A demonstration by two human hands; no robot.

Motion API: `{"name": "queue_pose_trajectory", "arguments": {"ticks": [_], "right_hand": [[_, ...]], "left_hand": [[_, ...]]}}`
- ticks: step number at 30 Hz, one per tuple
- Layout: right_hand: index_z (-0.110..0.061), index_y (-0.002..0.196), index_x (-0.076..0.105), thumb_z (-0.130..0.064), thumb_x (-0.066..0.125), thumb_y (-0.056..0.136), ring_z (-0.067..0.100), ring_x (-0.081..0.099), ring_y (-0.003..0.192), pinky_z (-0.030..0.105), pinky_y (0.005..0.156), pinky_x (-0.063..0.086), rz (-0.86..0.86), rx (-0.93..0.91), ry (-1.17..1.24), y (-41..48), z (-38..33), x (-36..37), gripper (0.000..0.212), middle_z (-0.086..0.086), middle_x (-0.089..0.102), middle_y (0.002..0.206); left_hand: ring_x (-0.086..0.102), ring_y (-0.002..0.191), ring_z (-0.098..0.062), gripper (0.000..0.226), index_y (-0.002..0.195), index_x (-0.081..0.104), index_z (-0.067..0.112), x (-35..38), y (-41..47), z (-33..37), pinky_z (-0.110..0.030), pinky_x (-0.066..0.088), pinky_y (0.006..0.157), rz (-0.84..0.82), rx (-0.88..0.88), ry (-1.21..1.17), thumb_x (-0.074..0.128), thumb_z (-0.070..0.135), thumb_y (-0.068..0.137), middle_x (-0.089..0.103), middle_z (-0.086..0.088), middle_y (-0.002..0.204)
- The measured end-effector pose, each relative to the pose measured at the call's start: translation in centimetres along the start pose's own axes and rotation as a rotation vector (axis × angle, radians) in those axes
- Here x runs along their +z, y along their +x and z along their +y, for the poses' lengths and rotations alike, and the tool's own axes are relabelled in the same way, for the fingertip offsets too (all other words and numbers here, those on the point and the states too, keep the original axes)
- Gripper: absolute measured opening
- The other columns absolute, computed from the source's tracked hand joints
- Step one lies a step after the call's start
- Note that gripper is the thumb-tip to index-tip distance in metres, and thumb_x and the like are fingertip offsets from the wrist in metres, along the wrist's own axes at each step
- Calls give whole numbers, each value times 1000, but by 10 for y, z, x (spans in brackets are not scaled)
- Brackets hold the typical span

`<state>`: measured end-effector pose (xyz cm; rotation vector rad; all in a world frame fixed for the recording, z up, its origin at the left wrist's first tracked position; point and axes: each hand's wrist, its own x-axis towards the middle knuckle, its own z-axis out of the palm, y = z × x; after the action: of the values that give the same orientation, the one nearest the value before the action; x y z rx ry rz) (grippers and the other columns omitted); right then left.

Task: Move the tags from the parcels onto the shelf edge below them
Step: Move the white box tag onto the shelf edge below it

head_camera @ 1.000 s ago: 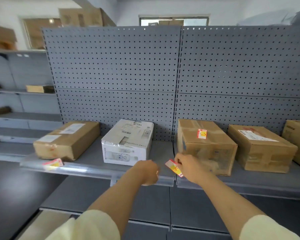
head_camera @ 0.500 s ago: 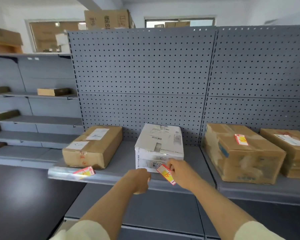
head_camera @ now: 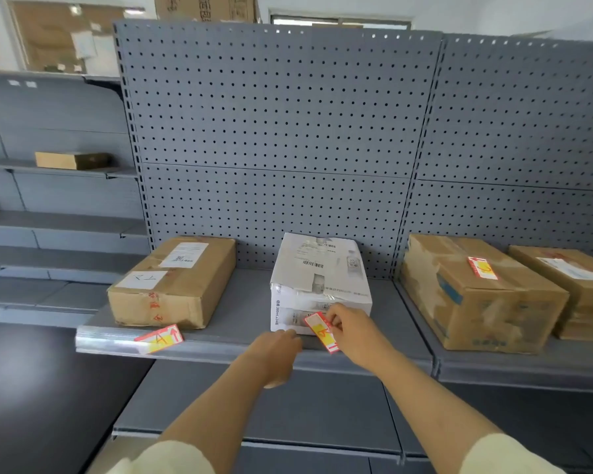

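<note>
This looks like a parcel storeroom or a pick-up shop. Grey metal shelves (head_camera: 243, 302) with pegboard backs (head_camera: 271, 114) are of the shop kind. Cardboard parcels (head_camera: 175, 285) with shipping labels (head_camera: 184, 255) lie on them. A red and yellow tag (head_camera: 159, 338) sits on the shelf edge (head_camera: 220, 352). Cartons (head_camera: 206, 6) are on top.

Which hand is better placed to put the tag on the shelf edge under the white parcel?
Right. The right hand pinches the tag just above the shelf edge, before the white parcel; the left hand holds none.
</note>
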<state>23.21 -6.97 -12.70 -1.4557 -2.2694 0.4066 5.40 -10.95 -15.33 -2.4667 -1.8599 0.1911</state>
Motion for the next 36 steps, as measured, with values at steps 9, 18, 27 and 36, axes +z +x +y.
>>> {"name": "queue_pose_trajectory", "arguments": {"ticks": [9,18,27,36], "right_hand": [[-21,98,55,-8,52,91,20,60,88,41,82,54,-32,-13,13,4,2,6,16,1,64,99],[-23,98,57,-9,51,91,17,62,87,40,79,56,-18,-23,25,4,10,1,17,0,66,100],[-21,101,57,-8,52,92,18,61,90,39,82,55,-32,-36,32,3,10,2,16,1,65,102],[-20,99,58,-7,54,90,19,62,89,42,83,54,-14,-75,66,3,7,5,16,2,66,99]], "left_hand": [[59,111,-30,37,125,59,12,-3,-1,1,-38,50,91,4,4,40,52,6,89,58,-8,127],[59,109,-32,36,122,56,8,9,-12,6,-39,47,89,39,-15,24,48,0,88,56,-11,125],[56,113,-28,42,127,55,10,5,-9,5,-37,47,92,89,-33,6,52,3,86,53,-8,128],[57,115,-25,35,124,59,12,5,-2,11,-37,49,95,52,-117,-27,54,11,89,59,-6,126]]}}
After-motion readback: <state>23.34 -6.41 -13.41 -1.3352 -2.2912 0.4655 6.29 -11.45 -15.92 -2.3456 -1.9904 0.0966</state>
